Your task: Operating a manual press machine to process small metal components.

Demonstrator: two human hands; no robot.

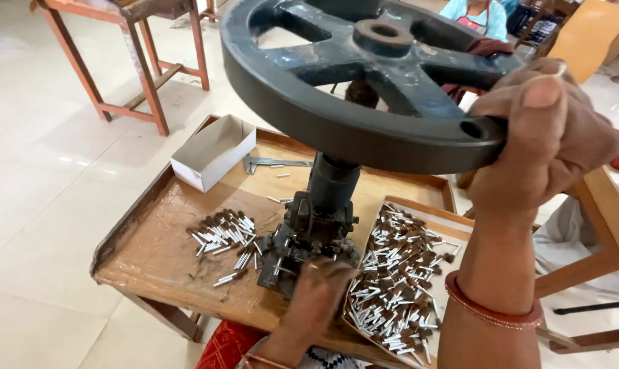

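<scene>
We looked down at a small hand press (pixel 309 232) on a wooden tray table (pixel 152 253). Our right hand (pixel 542 137) gripped the rim of its dark iron handwheel (pixel 350 75). Our left hand (pixel 319 290), fingers bunched narrow, touched the press base, between a loose pile of small metal pins (pixel 227 236) and a tray of pins (pixel 398 273). A white box (pixel 213 150) sat behind.

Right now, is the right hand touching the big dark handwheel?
Touching. The head view shows the right hand wrapped over the rim of the handwheel, fingers curled around its edge with no gap.
</scene>
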